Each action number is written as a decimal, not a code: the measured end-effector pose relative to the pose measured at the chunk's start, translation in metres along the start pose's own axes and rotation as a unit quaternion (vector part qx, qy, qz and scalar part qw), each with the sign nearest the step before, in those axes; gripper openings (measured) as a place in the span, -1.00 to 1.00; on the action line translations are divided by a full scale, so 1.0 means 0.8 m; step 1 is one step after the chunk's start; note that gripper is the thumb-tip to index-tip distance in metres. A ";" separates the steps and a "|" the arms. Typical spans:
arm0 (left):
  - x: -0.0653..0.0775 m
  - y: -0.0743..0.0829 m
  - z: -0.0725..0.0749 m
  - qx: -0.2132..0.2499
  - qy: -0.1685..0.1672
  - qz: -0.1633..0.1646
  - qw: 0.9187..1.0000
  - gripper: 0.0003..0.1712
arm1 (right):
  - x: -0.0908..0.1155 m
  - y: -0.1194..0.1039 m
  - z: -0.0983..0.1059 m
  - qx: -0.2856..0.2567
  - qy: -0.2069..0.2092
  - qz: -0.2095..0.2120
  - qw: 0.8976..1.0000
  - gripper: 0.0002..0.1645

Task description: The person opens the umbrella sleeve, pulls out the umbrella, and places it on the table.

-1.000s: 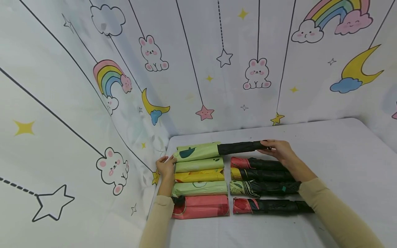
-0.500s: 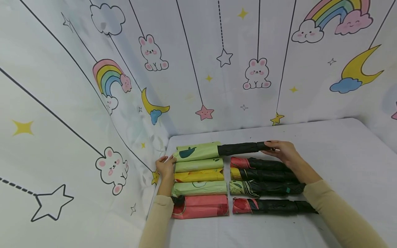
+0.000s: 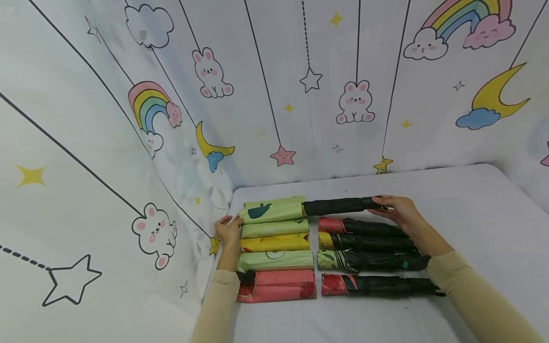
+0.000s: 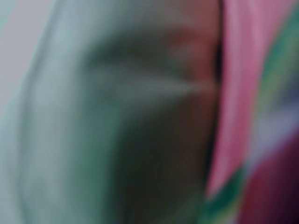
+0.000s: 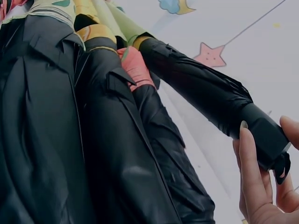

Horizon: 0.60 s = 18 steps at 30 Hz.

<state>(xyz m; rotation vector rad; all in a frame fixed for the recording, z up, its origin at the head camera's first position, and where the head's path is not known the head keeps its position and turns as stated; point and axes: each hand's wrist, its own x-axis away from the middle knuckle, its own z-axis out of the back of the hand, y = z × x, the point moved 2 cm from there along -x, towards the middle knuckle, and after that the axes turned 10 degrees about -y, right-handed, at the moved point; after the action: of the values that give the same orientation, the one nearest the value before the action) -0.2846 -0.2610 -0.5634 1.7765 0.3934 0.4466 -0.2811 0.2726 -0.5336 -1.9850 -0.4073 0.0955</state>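
Observation:
My right hand [image 3: 396, 209] grips the handle end of a folded black umbrella [image 3: 336, 206]. The umbrella's other end is inside a light green sleeve [image 3: 274, 210] with a dark leaf-like print, and a narrow yellow band shows at the sleeve's mouth. At the sleeve's far left end, my left hand [image 3: 228, 231] pinches the fabric. In the right wrist view, fingers and thumb sit around the black handle [image 5: 261, 135], from which a small strap loop [image 5: 281, 168] hangs. Only blurred green [image 4: 51, 116] and pink fabric [image 4: 240, 84] fills the left wrist view.
Below lie sleeves in a column: green [image 3: 274, 228], yellow [image 3: 274, 243], pale green [image 3: 276, 260] and red [image 3: 283, 286]. To their right are several folded umbrellas with black ends [image 3: 381, 286]. A patterned white curtain [image 3: 257, 105] borders the white table [image 3: 480, 209].
My right hand has moved right with the umbrella, and a longer black length shows outside the sleeve. The yellow band has come into view. My left hand has stayed put.

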 end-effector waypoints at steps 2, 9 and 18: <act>0.000 0.000 0.000 0.001 0.000 0.001 1.000 -0.36 | 0.002 -0.001 0.002 0.001 -0.001 0.003 1.000 -0.88; 0.000 -0.001 0.000 0.000 -0.003 0.001 1.000 -0.35 | 0.010 -0.003 0.011 0.015 0.002 0.008 1.000 -0.87; 0.001 0.000 0.000 0.005 -0.007 0.004 1.000 -0.34 | 0.022 -0.009 0.025 0.008 0.007 0.000 1.000 -0.86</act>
<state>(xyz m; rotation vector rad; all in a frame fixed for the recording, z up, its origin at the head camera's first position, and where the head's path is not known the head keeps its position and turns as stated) -0.2836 -0.2608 -0.5634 1.7895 0.3805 0.4383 -0.2712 0.2985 -0.5343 -1.9682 -0.3960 0.0835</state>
